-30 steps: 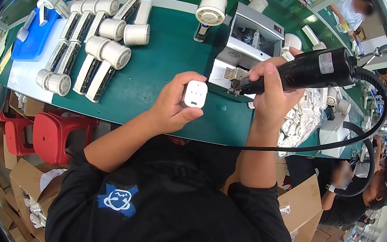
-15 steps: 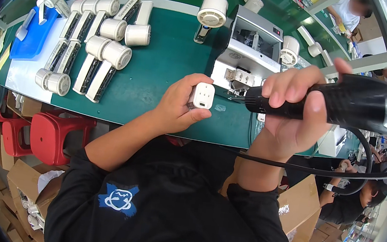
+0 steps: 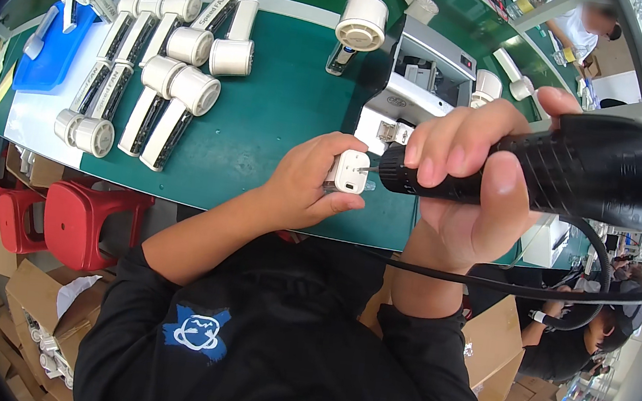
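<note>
Both forearms rise from the lower edge, bare below black sleeves pushed to the elbow, and meet above the near edge of the green desk. The left hand (image 3: pixel 303 186) is curled with its back up, thumb along the underside and fingers wrapped over the top, pinching something small between them. The right hand (image 3: pixel 471 183) sits higher and closer to the camera, wrist bent slightly back, closed in a full fist. Its four fingers (image 3: pixel 445 139) lie side by side over the top while the thumb (image 3: pixel 503 183) presses across the near side, pointing upward.
</note>
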### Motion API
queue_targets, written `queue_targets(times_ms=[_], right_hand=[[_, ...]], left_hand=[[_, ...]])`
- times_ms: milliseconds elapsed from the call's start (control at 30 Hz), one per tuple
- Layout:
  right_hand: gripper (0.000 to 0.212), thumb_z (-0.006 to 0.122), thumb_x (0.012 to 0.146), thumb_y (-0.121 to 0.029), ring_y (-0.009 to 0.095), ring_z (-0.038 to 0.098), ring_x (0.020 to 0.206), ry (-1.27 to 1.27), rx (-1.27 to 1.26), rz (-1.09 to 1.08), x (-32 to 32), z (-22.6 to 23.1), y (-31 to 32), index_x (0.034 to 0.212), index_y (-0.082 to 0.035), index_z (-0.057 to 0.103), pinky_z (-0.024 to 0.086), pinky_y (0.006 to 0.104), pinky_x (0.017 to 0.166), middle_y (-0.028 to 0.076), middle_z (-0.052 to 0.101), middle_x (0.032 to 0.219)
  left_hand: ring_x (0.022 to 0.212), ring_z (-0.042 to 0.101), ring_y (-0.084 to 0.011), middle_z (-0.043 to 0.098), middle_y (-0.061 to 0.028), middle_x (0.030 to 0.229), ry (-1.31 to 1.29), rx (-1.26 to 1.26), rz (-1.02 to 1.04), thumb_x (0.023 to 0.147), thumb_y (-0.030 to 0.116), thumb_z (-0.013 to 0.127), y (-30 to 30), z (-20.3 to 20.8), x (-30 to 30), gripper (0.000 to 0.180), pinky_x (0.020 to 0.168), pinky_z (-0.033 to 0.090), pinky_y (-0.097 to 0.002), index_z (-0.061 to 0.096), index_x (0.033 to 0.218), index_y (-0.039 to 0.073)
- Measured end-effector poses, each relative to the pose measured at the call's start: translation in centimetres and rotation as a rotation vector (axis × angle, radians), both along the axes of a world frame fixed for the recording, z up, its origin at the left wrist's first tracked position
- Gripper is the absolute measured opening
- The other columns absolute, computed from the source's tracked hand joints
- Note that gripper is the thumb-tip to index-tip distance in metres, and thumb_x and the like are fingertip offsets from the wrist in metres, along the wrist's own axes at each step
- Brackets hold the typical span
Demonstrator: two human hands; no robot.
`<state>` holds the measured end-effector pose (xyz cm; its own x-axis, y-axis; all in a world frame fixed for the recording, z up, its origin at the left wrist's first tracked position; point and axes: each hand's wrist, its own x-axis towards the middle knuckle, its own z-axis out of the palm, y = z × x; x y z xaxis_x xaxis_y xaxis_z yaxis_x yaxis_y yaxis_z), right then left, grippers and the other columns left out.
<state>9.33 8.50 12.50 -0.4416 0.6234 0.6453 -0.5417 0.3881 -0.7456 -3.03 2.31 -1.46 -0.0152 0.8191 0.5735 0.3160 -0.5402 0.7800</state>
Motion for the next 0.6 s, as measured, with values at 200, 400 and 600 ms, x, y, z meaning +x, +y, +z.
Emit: queue_targets(times_ms=[200,400,600], right_hand=[[0.051,0.054,0.085,-0.017,0.018,0.050,0.054,-0.003,-0.032,0.023,0.2,-0.1,0.1,0.127,-0.009,0.026,0.046,0.0347,0.056,0.007,0.047,0.068],[0.052,0.059,0.083,-0.014,0.018,0.051,0.053,-0.064,0.007,0.058,0.4,-0.5,0.5,0.124,-0.009,0.027,0.046,0.0326,0.053,0.006,0.047,0.067],[0.055,0.057,0.084,-0.018,0.017,0.049,0.050,0.014,0.030,0.071,1.4,-1.1,1.2,0.128,-0.008,0.025,0.046,0.0326,0.052,0.006,0.047,0.066]], left_hand=[[0.081,0.055,-0.0328,0.055,-0.0146,0.092,0.012,-0.046,-0.044,0.074,0.040,0.067,0.2,0.1,0.2,0.057,0.069,0.044,-0.0368,0.044,0.111,0.004],[0.080,0.055,-0.0331,0.055,-0.0145,0.092,0.061,0.024,0.010,0.074,0.043,0.066,0.3,0.4,0.2,0.059,0.068,0.045,-0.0369,0.045,0.111,0.003],[0.078,0.054,-0.0314,0.055,-0.0139,0.092,0.056,0.027,0.000,0.073,0.048,0.065,0.3,0.0,0.1,0.064,0.068,0.045,-0.0347,0.046,0.112,0.002]])
